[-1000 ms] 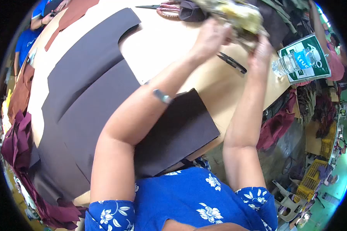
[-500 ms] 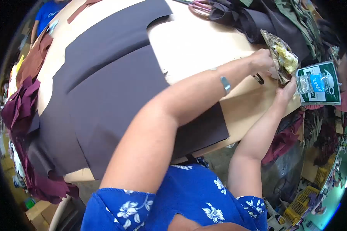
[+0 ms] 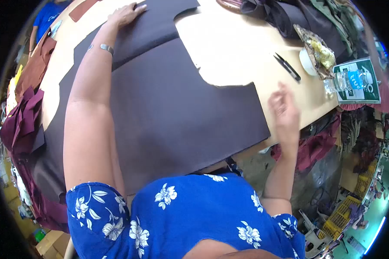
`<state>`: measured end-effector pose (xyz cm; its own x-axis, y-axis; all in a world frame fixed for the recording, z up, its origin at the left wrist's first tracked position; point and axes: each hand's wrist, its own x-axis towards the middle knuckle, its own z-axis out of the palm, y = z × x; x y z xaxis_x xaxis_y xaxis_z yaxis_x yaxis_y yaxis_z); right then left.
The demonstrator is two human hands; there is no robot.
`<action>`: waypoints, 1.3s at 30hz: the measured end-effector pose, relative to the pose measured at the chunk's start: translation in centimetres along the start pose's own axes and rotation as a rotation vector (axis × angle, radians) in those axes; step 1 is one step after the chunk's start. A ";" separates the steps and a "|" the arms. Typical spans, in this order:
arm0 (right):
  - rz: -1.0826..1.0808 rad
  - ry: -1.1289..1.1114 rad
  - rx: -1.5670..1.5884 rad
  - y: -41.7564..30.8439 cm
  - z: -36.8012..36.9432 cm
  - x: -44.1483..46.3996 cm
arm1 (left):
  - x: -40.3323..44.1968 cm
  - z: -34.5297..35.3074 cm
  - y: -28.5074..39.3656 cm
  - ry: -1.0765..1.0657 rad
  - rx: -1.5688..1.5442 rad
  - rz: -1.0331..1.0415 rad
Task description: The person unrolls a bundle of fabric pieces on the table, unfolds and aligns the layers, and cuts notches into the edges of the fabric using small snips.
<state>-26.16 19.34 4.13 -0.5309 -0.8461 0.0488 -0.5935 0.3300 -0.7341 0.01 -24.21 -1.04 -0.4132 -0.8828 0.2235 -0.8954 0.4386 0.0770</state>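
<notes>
Large dark fabric pieces (image 3: 168, 108) lie spread over the pale table, with a fold ridge across them. At the far edge of the cloth, my left hand (image 3: 127, 15) rests palm down with fingers spread. Above the table's right front part hovers my right hand (image 3: 285, 108), smeared by motion; its fingers look bent, and I see nothing held in it. Beyond it lies a slim black tool (image 3: 288, 67) with a narrow pointed end. A wrapped item with yellowish filling (image 3: 322, 54) leans on a small white bowl (image 3: 306, 61), apart from my hands.
A clear water bottle (image 3: 350, 80) lies over a green-and-white pack (image 3: 369, 93) at the right edge. Dark cloth (image 3: 285, 19) is heaped at the back right. Maroon scraps (image 3: 23, 114) hang at the left. A person in a blue shirt (image 3: 47, 15) is at the far left.
My left hand has left the wrapped item and swung left onto the fabric. My right hand has let go and drawn back toward me. The bowl and black tool now show more fully.
</notes>
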 end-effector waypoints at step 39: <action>0.090 -0.313 0.622 -2.2 1.0 -2.4 | 0.2 -5.7 2.7 -0.035 -0.287 0.174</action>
<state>-22.95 20.23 4.90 -0.3073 -0.9383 -0.1587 -0.0499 0.1825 -0.9819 -1.57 -22.22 4.77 -0.5658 -0.7933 0.2247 -0.7294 0.6086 0.3124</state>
